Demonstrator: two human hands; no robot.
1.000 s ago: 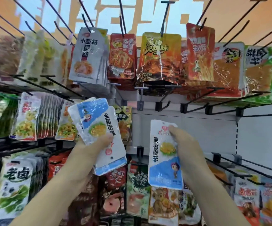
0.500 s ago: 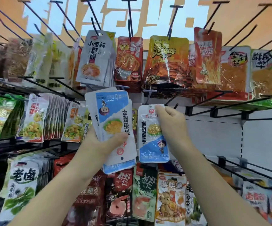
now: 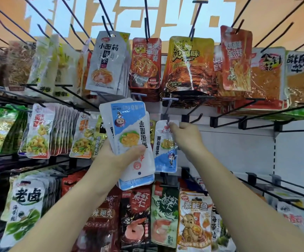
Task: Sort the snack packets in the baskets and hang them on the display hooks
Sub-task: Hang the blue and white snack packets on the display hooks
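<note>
Packet: a single blue-and-white snack packet [image 3: 165,153] hung upright, its top edge at the tip of a grey hook [image 3: 166,116] in the middle row, just right of the stack [image 3: 129,135].
Right hand: the right hand [image 3: 185,135] pinched the packet's top edge between thumb and fingertips, close by the hang hole. I could not tell whether the hole was over the hook.
Left hand: the left hand [image 3: 122,155] gripped the fanned stack of matching packets, thumb pressed across the front — the fingers behind were hidden.
Handling: probably light, thin and floppy, with slick film. The sealed top strip beside the hole looked the best hold.
Change: half a second earlier the packet was lower, clear of the hook — it had since risen to the tip, while the stack stayed roughly put.
</note>
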